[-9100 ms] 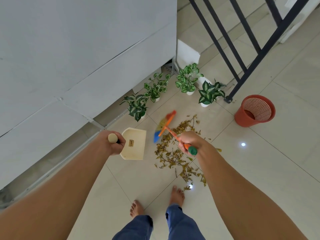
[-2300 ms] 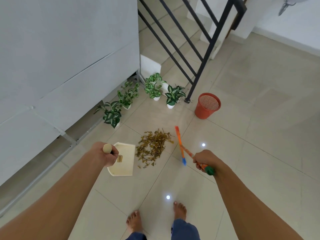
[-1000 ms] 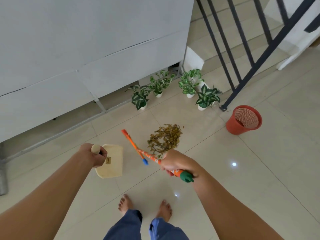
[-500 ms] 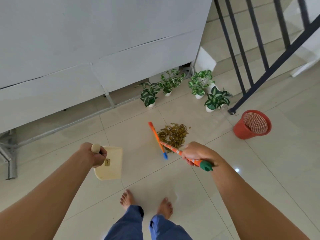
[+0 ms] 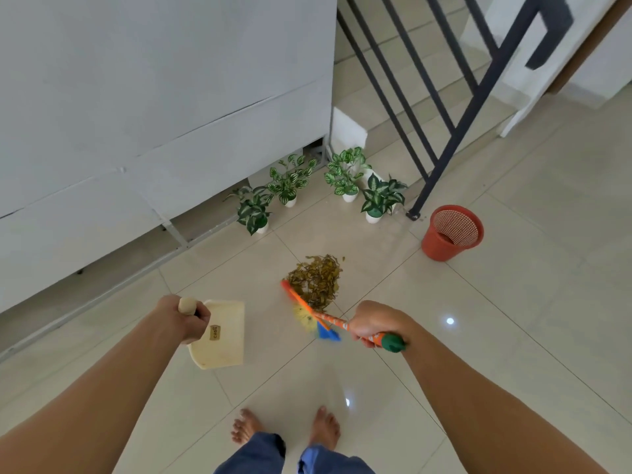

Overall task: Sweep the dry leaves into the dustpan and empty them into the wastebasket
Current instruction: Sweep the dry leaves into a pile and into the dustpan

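A tight pile of dry brown leaves point(image 5: 316, 278) lies on the tiled floor in the middle of the view. My right hand point(image 5: 372, 323) grips the orange, green-ended handle of a small broom point(image 5: 307, 311), whose colourful bristles sit at the near left edge of the pile. My left hand point(image 5: 186, 316) holds the wooden handle of a cream dustpan point(image 5: 222, 340), which hangs empty above the floor, left of the pile and apart from it. A red mesh wastebasket point(image 5: 451, 232) stands upright at the right, beyond the leaves.
Several small potted plants point(image 5: 342, 177) stand in a row behind the leaves, along a white wall point(image 5: 154, 97). A black stair railing point(image 5: 441, 142) meets the floor next to the wastebasket. My bare feet point(image 5: 287, 429) are at the bottom.
The scattered leaves have been gathered into a compact pile. Over the last second the broom head shifted from the left of the pile to its near edge. The dustpan stays in my left hand.
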{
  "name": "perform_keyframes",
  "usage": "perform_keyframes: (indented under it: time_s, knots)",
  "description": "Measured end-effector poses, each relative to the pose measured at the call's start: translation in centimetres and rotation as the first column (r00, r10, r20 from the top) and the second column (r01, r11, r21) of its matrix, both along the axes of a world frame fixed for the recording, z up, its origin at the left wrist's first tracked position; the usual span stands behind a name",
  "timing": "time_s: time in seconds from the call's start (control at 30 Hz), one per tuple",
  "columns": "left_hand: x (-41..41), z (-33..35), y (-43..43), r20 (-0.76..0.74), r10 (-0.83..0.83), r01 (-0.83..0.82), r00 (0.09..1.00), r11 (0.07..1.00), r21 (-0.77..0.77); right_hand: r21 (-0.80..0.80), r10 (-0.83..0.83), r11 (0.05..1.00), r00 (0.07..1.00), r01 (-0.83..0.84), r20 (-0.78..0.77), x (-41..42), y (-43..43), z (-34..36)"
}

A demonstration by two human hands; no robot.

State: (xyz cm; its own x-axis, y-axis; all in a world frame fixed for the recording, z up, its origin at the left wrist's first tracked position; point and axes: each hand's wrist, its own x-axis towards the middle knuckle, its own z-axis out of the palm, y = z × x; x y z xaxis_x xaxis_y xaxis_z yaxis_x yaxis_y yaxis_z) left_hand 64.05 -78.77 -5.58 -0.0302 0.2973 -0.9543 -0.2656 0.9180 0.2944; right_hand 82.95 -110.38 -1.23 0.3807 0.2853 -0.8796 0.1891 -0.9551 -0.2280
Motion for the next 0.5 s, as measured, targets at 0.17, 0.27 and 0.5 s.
perform_keyframes:
  time_s: [0.17,0.27,0.5]
  knots:
    - [2.3,5.3,-5.0,0.013,0.099,-0.099,0.995,0.995,-0.013,0.068,-0.073,0.995,0.997,0.073,-0.011,1.2,-0.1,2.0]
    - [2.5,5.0,-4.6,-0.014,0.03,-0.03,0.999,1.0,-0.007,0.083,-0.066,0.994,0.997,0.069,-0.036,1.6,1.1,2.4]
    - [2.3,6.2,-3.7,-0.01,0.037,-0.037,0.999,0.997,-0.064,0.095,-0.166,0.979,0.979,0.178,-0.121,0.3,5.5,0.4]
